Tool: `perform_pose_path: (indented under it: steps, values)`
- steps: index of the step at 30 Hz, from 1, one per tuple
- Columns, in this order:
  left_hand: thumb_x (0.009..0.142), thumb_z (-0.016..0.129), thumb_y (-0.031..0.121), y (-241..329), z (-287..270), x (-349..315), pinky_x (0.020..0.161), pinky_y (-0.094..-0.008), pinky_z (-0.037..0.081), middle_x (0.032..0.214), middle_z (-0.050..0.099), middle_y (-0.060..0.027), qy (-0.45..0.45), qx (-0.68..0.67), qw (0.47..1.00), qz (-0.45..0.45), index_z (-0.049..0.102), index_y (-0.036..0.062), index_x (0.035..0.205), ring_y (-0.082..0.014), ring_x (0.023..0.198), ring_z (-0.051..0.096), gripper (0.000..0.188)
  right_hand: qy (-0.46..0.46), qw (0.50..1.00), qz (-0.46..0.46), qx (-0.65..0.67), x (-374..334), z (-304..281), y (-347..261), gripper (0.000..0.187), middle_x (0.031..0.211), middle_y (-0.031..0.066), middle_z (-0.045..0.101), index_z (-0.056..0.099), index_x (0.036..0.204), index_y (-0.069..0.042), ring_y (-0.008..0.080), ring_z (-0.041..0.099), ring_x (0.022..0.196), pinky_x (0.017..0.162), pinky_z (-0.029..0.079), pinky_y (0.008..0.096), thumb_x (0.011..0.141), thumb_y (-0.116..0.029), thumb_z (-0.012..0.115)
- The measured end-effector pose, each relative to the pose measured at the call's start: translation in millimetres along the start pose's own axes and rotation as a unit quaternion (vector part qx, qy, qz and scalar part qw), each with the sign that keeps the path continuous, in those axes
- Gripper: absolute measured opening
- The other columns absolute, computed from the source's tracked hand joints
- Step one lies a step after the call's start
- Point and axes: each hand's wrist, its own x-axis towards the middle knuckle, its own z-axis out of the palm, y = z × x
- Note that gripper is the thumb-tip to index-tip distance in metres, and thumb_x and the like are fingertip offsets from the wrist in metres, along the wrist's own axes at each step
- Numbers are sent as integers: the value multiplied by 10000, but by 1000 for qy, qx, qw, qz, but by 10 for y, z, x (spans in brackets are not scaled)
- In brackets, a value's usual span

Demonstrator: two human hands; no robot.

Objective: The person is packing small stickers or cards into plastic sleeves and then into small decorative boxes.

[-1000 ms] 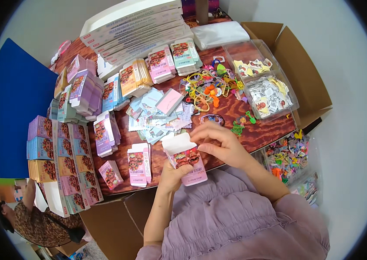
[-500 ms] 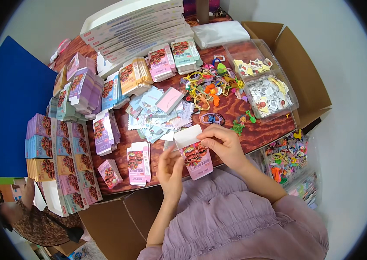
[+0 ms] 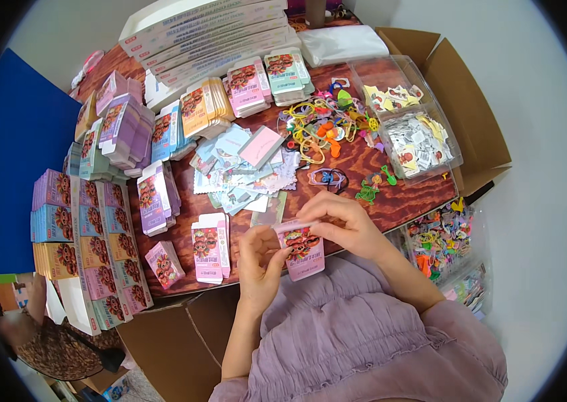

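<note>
A small pink cardboard box (image 3: 305, 260) with printed cartoon figures is held between both hands in front of my lap. My left hand (image 3: 260, 262) grips its upper left side, thumb on the printed front. Fingers of my right hand (image 3: 345, 225) pinch the top edge, where the flap lies folded over. Beyond the box is a heap of pale cards and paper sheets (image 3: 243, 171). Left of my left hand stand a small stack of pink flat boxes (image 3: 208, 249) and a pink packet pile (image 3: 164, 264).
Piles of coloured small boxes (image 3: 203, 107) line the table's far left, beside filled display trays (image 3: 99, 248). Colourful trinkets (image 3: 327, 127) lie at centre right, next to a clear divided bin (image 3: 421, 144) of stickers. A cardboard carton (image 3: 471, 114) stands right; another person (image 3: 62, 342) is at lower left.
The box's white top flap, raised before, is now folded down. My left hand has closed in on the box's side, and my right fingers have moved onto its top edge.
</note>
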Motion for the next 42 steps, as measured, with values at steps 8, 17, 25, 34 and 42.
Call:
perform_pose_path:
  steps: [8,17,25,34,42]
  values:
    - [865,638,-119,107,-23,42,789,-287,544,1114,593,-131,-68,60,993,-69,313,52,1441,-183,958,636,683,99,983,148,52,-15,127,97,76,934,56,671,663,940,7,95,640,840,714,517,242,876,-12,699]
    - [905,601,-101,26,-34,72,748,-264,535,1063,627,-108,-64,15,995,-80,395,44,1429,-139,903,640,581,-51,994,74,-58,16,-76,31,168,949,73,700,704,1031,21,132,663,890,785,521,264,873,-35,694]
    - [931,600,-20,-164,-268,185,888,-265,513,1217,636,-118,-61,-255,949,-176,366,43,1481,-155,1059,636,601,71,973,158,152,41,37,375,120,886,59,674,637,948,-8,130,657,810,692,527,255,909,-113,677]
    - [747,806,29,-133,-90,172,1100,-405,396,1461,390,-181,100,-27,993,-59,299,-1,1447,-275,1360,407,865,13,964,48,-263,701,435,622,223,948,97,658,644,1010,-28,231,633,913,736,509,368,905,-221,685]
    - [770,798,33,-240,-258,68,966,-345,509,1315,494,-156,78,88,988,-100,374,-26,1406,-232,1182,556,767,114,770,-78,-623,1491,366,886,306,960,143,625,653,970,20,328,573,989,897,442,439,784,-212,726]
